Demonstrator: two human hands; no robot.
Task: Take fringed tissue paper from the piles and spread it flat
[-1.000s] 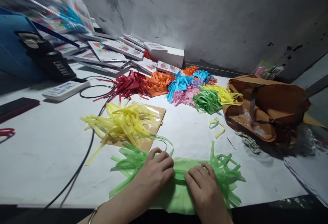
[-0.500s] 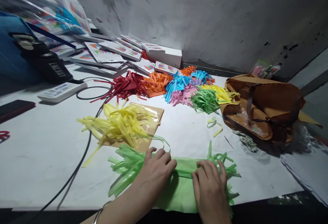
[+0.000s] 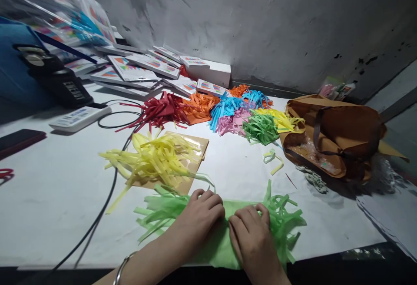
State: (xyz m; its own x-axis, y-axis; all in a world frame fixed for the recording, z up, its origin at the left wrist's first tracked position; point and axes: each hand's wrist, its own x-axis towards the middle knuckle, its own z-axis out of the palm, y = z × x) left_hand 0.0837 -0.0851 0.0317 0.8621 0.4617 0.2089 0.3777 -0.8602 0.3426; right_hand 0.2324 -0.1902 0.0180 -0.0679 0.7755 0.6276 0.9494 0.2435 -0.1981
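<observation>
A light green sheet of fringed tissue paper (image 3: 211, 250) lies across the front of the table, its cut strips spread out at both ends. My left hand (image 3: 202, 213) has its fingers curled onto the upper middle of the sheet. Just to its right, my right hand (image 3: 252, 230) is closed on the same paper, its fingertips hidden under the knuckles. Behind my left hand, a heap of yellow fringed tissue paper (image 3: 156, 154) rests on a brown envelope-like sheet (image 3: 198, 141). A thin pale green strip (image 3: 208, 178) curves between the yellow heap and my left hand.
Red (image 3: 164, 109), orange (image 3: 200, 106), blue, pink and green tassel bunches (image 3: 260, 128) line the back. A brown bag (image 3: 352, 124) stands open at right. Boxes (image 3: 137, 65), a black bottle (image 3: 61, 81), a white power bank (image 3: 80, 117) and a black cable (image 3: 112, 185) are left.
My right hand has slid left along the green tissue paper, closer to my left hand. The left hand has hardly moved.
</observation>
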